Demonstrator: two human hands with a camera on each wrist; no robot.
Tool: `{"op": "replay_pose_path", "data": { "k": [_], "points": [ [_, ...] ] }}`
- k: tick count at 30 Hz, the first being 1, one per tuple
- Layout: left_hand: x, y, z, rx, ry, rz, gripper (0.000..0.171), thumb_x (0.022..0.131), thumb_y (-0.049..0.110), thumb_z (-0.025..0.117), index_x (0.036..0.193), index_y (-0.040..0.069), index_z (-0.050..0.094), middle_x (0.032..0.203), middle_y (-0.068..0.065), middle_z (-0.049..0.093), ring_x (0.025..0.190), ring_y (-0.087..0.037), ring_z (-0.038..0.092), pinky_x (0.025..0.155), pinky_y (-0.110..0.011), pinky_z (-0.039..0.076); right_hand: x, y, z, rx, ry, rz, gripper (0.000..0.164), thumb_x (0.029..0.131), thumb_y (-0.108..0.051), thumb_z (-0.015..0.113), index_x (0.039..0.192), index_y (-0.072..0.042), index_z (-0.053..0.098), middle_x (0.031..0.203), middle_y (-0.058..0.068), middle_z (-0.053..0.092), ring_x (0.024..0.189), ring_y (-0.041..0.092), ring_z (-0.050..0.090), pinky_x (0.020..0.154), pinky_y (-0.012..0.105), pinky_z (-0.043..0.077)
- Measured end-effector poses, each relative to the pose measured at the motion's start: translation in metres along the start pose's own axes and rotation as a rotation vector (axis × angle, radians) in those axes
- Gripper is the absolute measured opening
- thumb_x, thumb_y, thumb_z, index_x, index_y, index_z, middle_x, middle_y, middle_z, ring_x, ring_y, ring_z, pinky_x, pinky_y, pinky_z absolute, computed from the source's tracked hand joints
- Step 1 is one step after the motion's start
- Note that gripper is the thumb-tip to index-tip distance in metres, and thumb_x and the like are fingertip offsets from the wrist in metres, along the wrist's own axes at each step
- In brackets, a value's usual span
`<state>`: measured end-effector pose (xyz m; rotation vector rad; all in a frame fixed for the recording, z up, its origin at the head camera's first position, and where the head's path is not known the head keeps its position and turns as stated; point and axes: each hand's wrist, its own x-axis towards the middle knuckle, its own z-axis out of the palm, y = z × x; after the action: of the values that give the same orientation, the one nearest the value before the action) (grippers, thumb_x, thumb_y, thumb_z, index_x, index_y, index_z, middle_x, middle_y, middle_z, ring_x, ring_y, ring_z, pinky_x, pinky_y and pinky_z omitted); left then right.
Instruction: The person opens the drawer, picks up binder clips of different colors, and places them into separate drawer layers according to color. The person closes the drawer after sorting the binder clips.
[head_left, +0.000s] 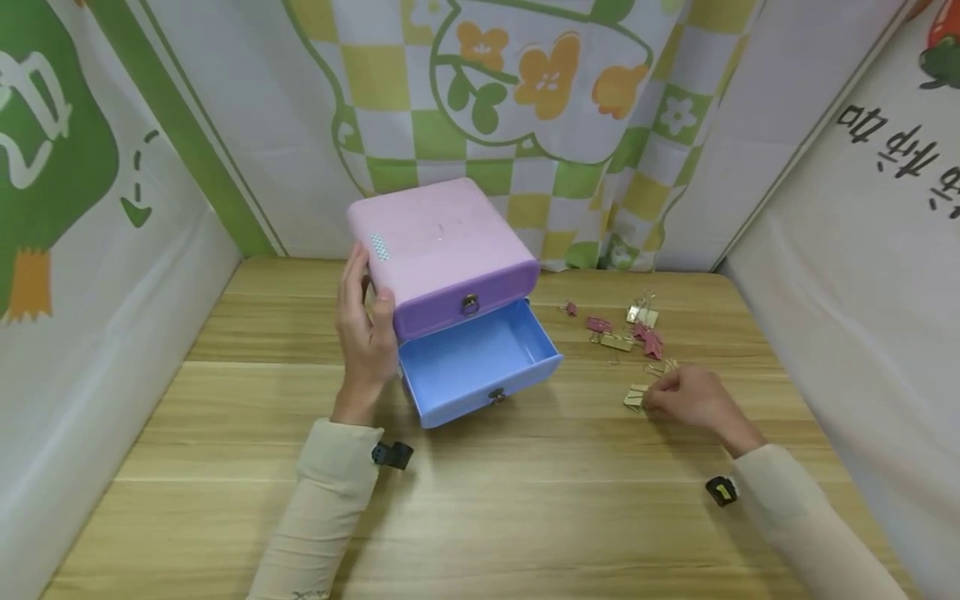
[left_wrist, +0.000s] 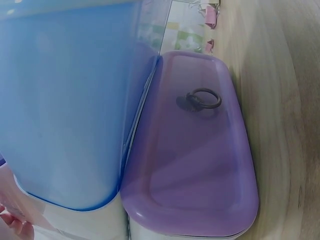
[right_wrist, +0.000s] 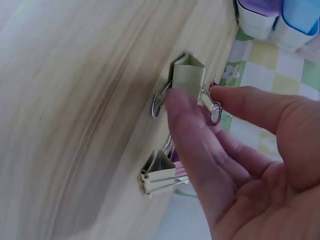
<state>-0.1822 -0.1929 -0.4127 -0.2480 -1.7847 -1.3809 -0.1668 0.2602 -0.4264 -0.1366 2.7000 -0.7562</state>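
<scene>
A small chest of drawers (head_left: 442, 242) with a pink top stands on the table. Its blue drawer (head_left: 480, 358) is pulled out and holds nothing; the purple drawers above it and below (left_wrist: 195, 150) are closed. My left hand (head_left: 363, 333) rests against the chest's left side, fingers fairly straight. Over at the right, my right hand (head_left: 693, 400) pinches a pale yellow binder clip (right_wrist: 189, 77) between thumb and fingers, close to the tabletop. Another yellow binder clip (right_wrist: 160, 172) lies beside those fingers.
Several pink binder clips (head_left: 648, 340) and yellow binder clips (head_left: 617, 342) lie scattered right of the chest on the wooden table (head_left: 525, 508). A checked curtain (head_left: 450, 142) hangs behind, with white fabric walls (head_left: 847, 275) at the sides.
</scene>
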Motion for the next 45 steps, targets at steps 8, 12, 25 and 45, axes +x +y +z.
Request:
{"op": "replay_pose_path", "data": {
  "k": [8,12,25,45],
  "points": [
    [0.001,0.000,0.001,-0.019,0.003,0.015,0.070,0.097,0.035,0.047,0.155,-0.003,0.046,0.167,-0.020,0.041,0.152,-0.036,0.044,0.125,-0.059,0.041,0.022,0.005,0.001,0.593,-0.216,0.030,0.042,0.105,-0.009,0.062,0.137,0.018,0.059,0.114,0.016,0.080,0.099,0.016,0.079,0.092,0.030,0.065],
    [0.000,0.000,0.002,-0.016,-0.001,0.009,0.069,0.095,0.032,0.048,0.155,-0.002,0.047,0.167,-0.018,0.042,0.152,-0.034,0.045,0.125,-0.059,0.042,0.035,0.007,0.000,0.808,-0.310,-0.002,0.033,0.106,-0.007,0.060,0.134,0.010,0.065,0.105,0.003,0.082,0.098,0.011,0.079,0.092,0.023,0.064],
    [0.000,-0.001,0.001,-0.003,-0.010,-0.006,0.069,0.097,0.035,0.047,0.156,0.001,0.046,0.167,-0.016,0.042,0.153,-0.032,0.044,0.125,-0.056,0.042,0.053,-0.080,-0.040,0.912,-0.343,-0.114,0.023,0.103,0.000,0.060,0.110,-0.010,0.080,0.099,0.005,0.082,0.093,0.012,0.079,0.090,0.024,0.065],
    [0.000,0.000,-0.001,0.001,0.001,-0.021,0.069,0.094,0.032,0.047,0.156,0.001,0.047,0.168,-0.015,0.042,0.153,-0.031,0.044,0.124,-0.059,0.042,0.054,-0.218,0.021,0.483,-0.514,-0.368,0.022,0.103,-0.001,0.062,0.118,0.009,0.074,0.107,0.019,0.081,0.093,0.020,0.080,0.092,0.038,0.067]
  ]
}}
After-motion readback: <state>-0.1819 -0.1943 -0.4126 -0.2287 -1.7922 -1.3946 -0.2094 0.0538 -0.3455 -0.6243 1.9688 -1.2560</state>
